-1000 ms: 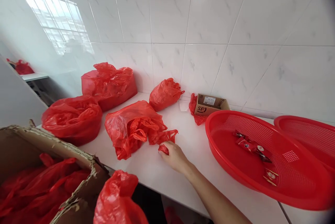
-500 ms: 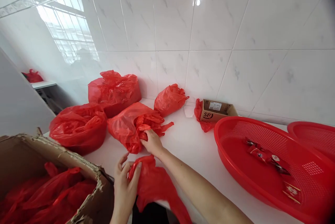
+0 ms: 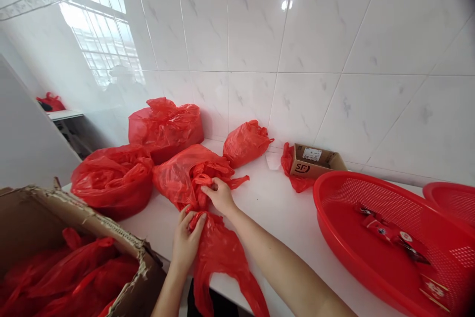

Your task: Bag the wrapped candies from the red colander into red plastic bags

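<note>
My left hand (image 3: pixel 187 238) pinches the gathered end of a loose red plastic bag (image 3: pixel 222 252), whose handles hang over the table's front edge. Just above it, my right hand (image 3: pixel 220 196) grips crumpled red plastic at the mouth of a larger red bag (image 3: pixel 174 171). That bag is stuffed with more crumpled red plastic and lies on the white table (image 3: pixel 267 203). Both hands are close together, and the spot where the two pieces of plastic meet is partly hidden by my fingers.
At left stands a torn cardboard box (image 3: pixel 122 238) holding red bags. More full red bags (image 3: pixel 111 178) sit behind it and by the tiled wall. On the right are a small carton (image 3: pixel 315 161) and a red plastic basket (image 3: pixel 352 238) with several small red packets (image 3: pixel 393 238).
My left hand has moved up and right, bringing the loose bag against the larger bag's mouth. The loose bag now hangs more spread out. The view has shifted slightly left.
</note>
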`<state>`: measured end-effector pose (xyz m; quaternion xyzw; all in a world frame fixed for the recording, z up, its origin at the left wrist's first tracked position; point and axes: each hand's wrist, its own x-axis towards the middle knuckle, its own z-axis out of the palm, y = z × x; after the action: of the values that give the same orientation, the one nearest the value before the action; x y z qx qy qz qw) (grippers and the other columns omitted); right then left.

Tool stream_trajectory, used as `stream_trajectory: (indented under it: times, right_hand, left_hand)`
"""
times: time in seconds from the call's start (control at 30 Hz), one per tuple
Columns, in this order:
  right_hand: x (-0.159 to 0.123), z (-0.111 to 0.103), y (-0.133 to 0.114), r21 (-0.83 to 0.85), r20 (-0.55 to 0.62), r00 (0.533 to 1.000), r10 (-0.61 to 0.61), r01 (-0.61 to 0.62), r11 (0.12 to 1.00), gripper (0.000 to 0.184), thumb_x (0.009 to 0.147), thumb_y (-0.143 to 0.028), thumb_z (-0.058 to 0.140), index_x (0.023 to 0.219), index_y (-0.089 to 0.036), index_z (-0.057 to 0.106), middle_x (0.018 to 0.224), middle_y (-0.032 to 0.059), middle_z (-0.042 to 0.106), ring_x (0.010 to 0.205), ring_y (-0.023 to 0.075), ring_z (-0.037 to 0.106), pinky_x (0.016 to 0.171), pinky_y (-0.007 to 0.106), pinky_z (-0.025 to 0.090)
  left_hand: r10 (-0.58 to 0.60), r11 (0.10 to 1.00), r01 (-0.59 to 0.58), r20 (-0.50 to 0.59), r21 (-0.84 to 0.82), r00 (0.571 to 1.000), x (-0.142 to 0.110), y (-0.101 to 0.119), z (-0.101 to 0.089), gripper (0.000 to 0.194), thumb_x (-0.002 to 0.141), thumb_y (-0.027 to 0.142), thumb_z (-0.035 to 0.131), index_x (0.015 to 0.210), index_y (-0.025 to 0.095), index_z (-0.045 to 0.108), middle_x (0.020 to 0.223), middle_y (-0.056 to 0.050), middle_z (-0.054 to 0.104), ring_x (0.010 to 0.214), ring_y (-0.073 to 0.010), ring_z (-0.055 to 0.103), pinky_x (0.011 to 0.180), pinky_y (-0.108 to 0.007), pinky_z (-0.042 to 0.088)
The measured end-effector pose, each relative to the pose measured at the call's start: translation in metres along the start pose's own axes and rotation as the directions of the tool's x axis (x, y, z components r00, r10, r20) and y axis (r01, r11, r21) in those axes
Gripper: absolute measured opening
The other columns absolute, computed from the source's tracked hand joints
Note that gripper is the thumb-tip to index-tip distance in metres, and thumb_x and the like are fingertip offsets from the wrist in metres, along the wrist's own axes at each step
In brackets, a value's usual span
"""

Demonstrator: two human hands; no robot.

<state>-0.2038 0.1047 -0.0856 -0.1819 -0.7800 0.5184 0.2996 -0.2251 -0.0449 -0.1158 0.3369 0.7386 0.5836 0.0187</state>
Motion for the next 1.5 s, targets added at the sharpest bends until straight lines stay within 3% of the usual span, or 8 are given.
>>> stream_trajectory:
  times: [0.33,0.6,0.73,0.87,0.97,1.1,1.3,1.5]
  right_hand:
    - [0.032,0.036,-0.029,-0.177,0.172,0.985,0.022,0.010,0.984,0.042,0.084,-0.010,0.050,0.125,-0.019,0.046,0.113,0.0098,0.069,0.108,0.0229,0.065,0.093,0.038,0.049]
    - [0.038,0.022,-0.025,-0.309,0.225,0.974,0.024,0.048,0.950,0.042,0.083,-0.010,0.048,0.124,-0.017,0.055,0.122,0.0135,0.066,0.115,0.0278,0.061,0.097,0.042,0.044]
    - [0.006,-0.007,-0.031,-0.225,0.165,0.985,-0.039,0.076,0.971,0.051,0.092,-0.013,0.041,0.141,-0.025,0.044,0.128,0.0043,0.064,0.123,0.0188,0.054,0.109,0.036,0.035]
    - [-0.045,-0.054,-0.030,-0.117,0.150,0.988,0.022,-0.005,0.993,0.045,0.097,-0.027,0.042,0.141,-0.019,0.044,0.131,0.0085,0.060,0.123,0.0182,0.052,0.108,0.035,0.036]
    - [-0.094,-0.095,-0.028,-0.019,0.340,0.933,0.121,-0.122,0.992,0.045,0.097,-0.049,0.043,0.120,-0.016,0.062,0.107,0.0097,0.069,0.093,0.0188,0.066,0.086,0.034,0.050]
    - [-0.164,-0.133,-0.033,0.321,0.545,0.818,0.184,-0.406,0.856,0.059,0.089,-0.059,0.055,0.134,-0.020,0.052,0.099,0.0059,0.068,0.083,0.0153,0.066,0.079,0.031,0.049]
    - [-0.235,-0.167,-0.049,0.579,0.119,0.953,0.280,-0.296,0.760,0.038,0.076,-0.037,0.078,0.105,-0.019,0.063,0.094,0.0018,0.067,0.081,0.0134,0.062,0.076,0.026,0.049]
    - [-0.261,-0.206,-0.058,0.569,-0.183,0.907,0.380,-0.217,0.793,0.029,0.083,-0.046,0.068,0.084,-0.020,0.056,0.057,-0.0076,0.049,0.046,0.0066,0.039,0.047,0.020,0.035]
  left_hand:
    - [0.017,0.998,-0.014,0.039,-0.060,0.999,-0.029,0.013,-0.009,0.028,0.084,0.046,0.061,0.080,0.020,0.069,0.110,-0.012,0.063,0.104,-0.0277,0.061,0.094,-0.038,0.046]
    - [-0.119,0.989,0.112,-0.069,-0.100,0.990,-0.042,0.001,-0.023,0.036,0.081,0.051,0.063,0.097,0.020,0.070,0.126,-0.012,0.059,0.121,-0.0311,0.053,0.109,-0.047,0.034]
    - [-0.158,0.982,0.121,-0.286,-0.144,0.945,-0.052,0.019,-0.033,0.035,0.077,0.053,0.067,0.092,0.021,0.070,0.120,-0.007,0.060,0.119,-0.0270,0.053,0.110,-0.039,0.034]
    - [-0.440,0.744,0.321,-0.069,-0.585,0.895,-0.061,0.049,-0.031,0.038,0.069,0.052,0.077,0.091,0.022,0.067,0.091,-0.002,0.069,0.086,-0.0190,0.064,0.084,-0.031,0.052]
    - [-0.503,0.541,0.382,0.077,-0.749,0.861,-0.064,0.066,-0.018,0.044,0.061,0.047,0.084,0.093,0.022,0.067,0.089,0.000,0.070,0.076,-0.0161,0.066,0.074,-0.027,0.054]
    - [-0.471,0.643,0.431,0.116,-0.633,0.874,-0.067,0.085,0.006,0.043,0.070,0.049,0.077,0.103,0.024,0.065,0.090,0.001,0.070,0.076,-0.0157,0.066,0.072,-0.026,0.054]
    - [-0.259,0.859,0.310,0.177,-0.407,0.950,-0.064,0.094,0.044,0.037,0.078,0.053,0.069,0.097,0.021,0.064,0.092,-0.001,0.069,0.083,-0.0148,0.062,0.074,-0.023,0.051]
    - [-0.238,0.895,0.327,0.296,-0.303,0.925,-0.049,0.083,0.062,0.048,0.069,0.055,0.075,0.095,0.018,0.062,0.069,-0.002,0.063,0.059,-0.0173,0.057,0.053,-0.028,0.046]
